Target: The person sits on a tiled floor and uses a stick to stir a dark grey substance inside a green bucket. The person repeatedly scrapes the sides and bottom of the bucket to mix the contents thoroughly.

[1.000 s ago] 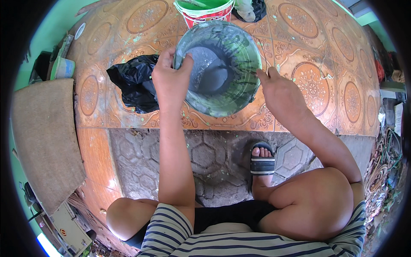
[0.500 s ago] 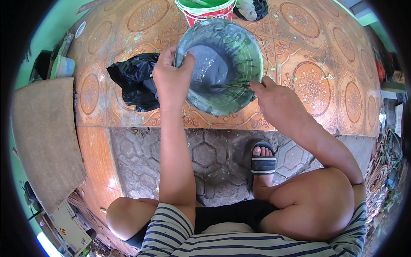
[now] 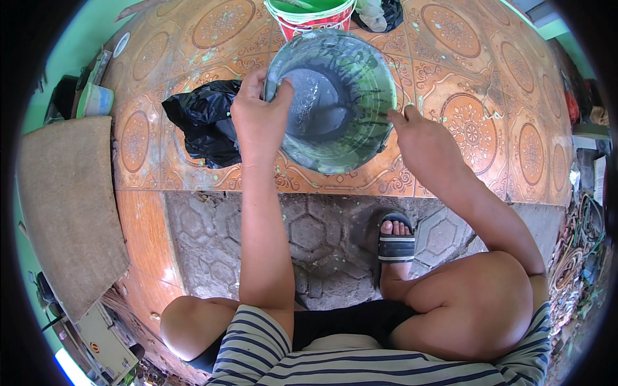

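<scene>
A green plastic bucket (image 3: 360, 138), smeared with grey inside, leans tilted toward me and holds wet grey liquid mix (image 3: 318, 112). My left hand (image 3: 264, 109) grips its left rim, thumb inside and fingers outside. At the right rim, my right hand (image 3: 415, 128) is closed in a pinch around the end of a thin dark stick, which hardly shows against the bucket's edge. A crumpled black plastic bag (image 3: 203, 122) lies left of the bucket, beside my left wrist.
Behind the bucket stands a red and white pail (image 3: 312, 26) with a green inside. A bag with black and pale plastic (image 3: 380, 14) lies beside it. The orange patterned tile ledge (image 3: 473, 128) ends above grey paving (image 3: 309, 231). A brown mat (image 3: 71, 206) hangs at left.
My right hand has moved slightly right and up, drawing the stick out of the grey mix toward the right rim. My left hand keeps its hold on the bucket.
</scene>
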